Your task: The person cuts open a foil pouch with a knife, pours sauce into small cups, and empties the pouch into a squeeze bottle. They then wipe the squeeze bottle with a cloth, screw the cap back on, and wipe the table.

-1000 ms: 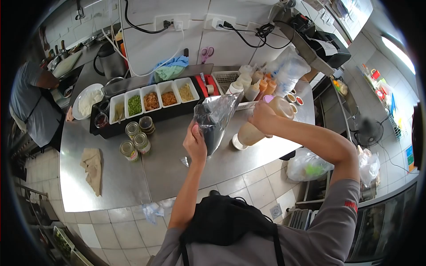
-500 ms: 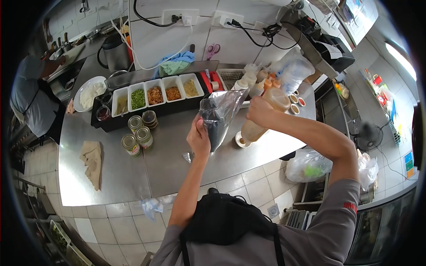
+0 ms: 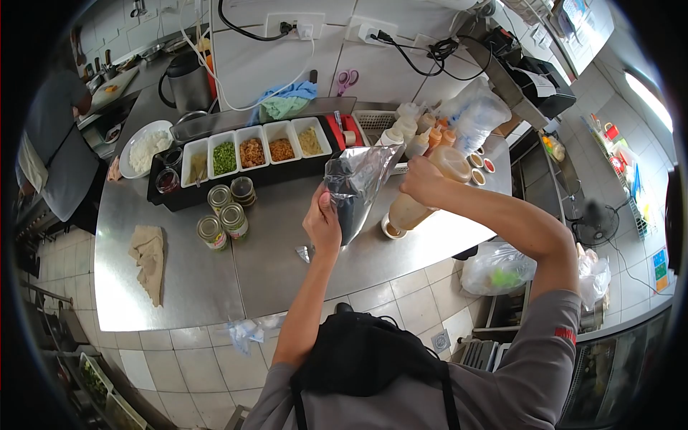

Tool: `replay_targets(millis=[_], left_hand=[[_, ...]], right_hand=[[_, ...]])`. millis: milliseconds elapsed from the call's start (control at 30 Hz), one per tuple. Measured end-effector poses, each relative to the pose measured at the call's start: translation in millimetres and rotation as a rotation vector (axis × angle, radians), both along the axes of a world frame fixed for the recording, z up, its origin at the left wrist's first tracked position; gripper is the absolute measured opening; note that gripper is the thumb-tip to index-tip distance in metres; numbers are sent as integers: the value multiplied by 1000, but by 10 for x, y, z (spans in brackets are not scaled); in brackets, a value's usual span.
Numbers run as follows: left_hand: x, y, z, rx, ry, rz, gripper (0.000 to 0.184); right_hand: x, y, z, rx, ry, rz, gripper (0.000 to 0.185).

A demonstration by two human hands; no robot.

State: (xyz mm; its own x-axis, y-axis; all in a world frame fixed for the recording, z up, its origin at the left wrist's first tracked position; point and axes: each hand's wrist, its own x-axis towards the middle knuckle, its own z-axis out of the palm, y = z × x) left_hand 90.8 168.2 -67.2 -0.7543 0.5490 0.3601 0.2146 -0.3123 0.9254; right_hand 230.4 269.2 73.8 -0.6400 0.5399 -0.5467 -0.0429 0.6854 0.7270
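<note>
My left hand [image 3: 322,223] is closed around the side of a shiny silver foil pouch [image 3: 352,188], held upright above the steel counter [image 3: 287,276]. With my right hand [image 3: 423,180] I grip a large translucent squeeze bottle [image 3: 410,213] of pale brown liquid. The bottle is tilted with its lower end over a small white cup [image 3: 385,223]. Brown sauce shows in the cup, though the bottle partly hides it. A torn scrap of foil [image 3: 303,254] lies on the counter near my left wrist.
A black holder carries several white tubs of toppings [image 3: 251,153]. Several cans [image 3: 212,232] stand before it, with a beige cloth [image 3: 147,261] farther left. Squeeze bottles [image 3: 405,123] and sauce cups [image 3: 478,176] sit at the back right. A co-worker [image 3: 61,158] stands at far left.
Both hands keep their holds in nearly the same place. More brown sauce shows in the small cup. The co-worker at far left has shifted posture, and a cutting board there is more visible.
</note>
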Motion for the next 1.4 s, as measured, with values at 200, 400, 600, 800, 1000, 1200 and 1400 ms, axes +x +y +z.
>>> replay_targets(millis=[200,400,600,800,1000,1200,1400], left_hand=[[0,1,2,2,21,18,35],[1,3,-13,7,-5,-2,34],[-6,23,-36,10,-3,-2,35],[-9,28,-53,9,-9,-7,35],[-12,17,-31,-6,2,-3,36],[-10,-8,25,1,0,-5,38],[-9,6,6,24,-17,-4,37]], right_hand=[[-91,-59,110,-57,-134,-114,36],[-93,-70,152,-58,-104,-126,29],[0,28,32,-6,-3,-38,18],[-21,15,45,-19,-20,-18,11],[-10,43,14,-52,35,10,10],[-3,59,-18,-57,73,4,9],[-46,-39,108,-49,-27,-52,12]])
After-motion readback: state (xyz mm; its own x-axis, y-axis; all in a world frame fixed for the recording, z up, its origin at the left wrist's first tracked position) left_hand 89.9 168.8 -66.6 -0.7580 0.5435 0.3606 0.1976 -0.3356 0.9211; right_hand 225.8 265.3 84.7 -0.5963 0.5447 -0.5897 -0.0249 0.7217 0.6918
